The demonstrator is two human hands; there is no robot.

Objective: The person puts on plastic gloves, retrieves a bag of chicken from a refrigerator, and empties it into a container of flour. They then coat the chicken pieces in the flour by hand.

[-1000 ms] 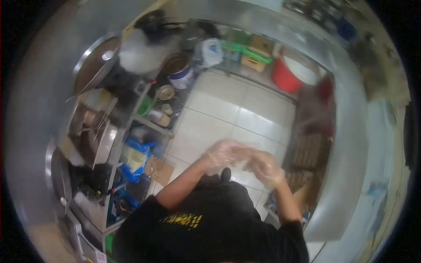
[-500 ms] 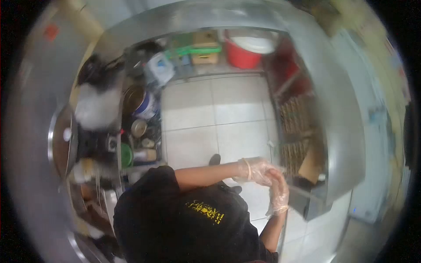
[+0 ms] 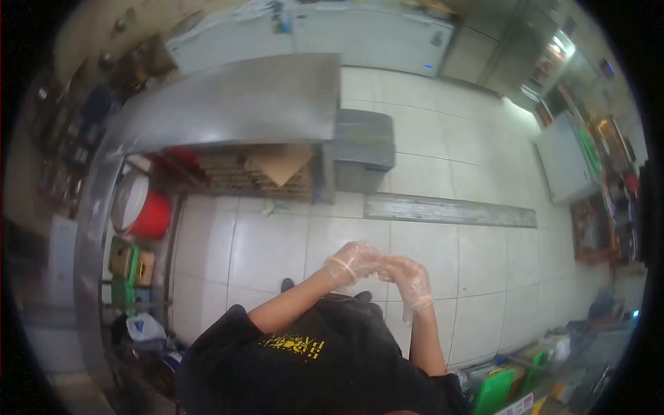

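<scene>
In the head view, my left hand [image 3: 354, 261] and my right hand [image 3: 409, 280] meet in front of my chest, above the tiled floor. Both wear clear plastic gloves, with a pale band around each wrist. The fingers of each hand are bent and pressed together where the fingertips touch. Whether anything small, or a bit of glove film, is pinched between them cannot be made out.
A steel counter [image 3: 242, 104] with egg-tray-like stacks [image 3: 235, 173] and cardboard [image 3: 283, 163] stands ahead left. Next to it is a grey bin [image 3: 363, 142]. A red bucket [image 3: 149, 214] sits left, a metal floor grate [image 3: 449, 210] ahead, green boards [image 3: 494, 391] lower right.
My view and body have turned right, bringing the bin, grate and wider floor into sight. My hands, earlier overlapping with fingers pointing up, now meet at the fingertips.
</scene>
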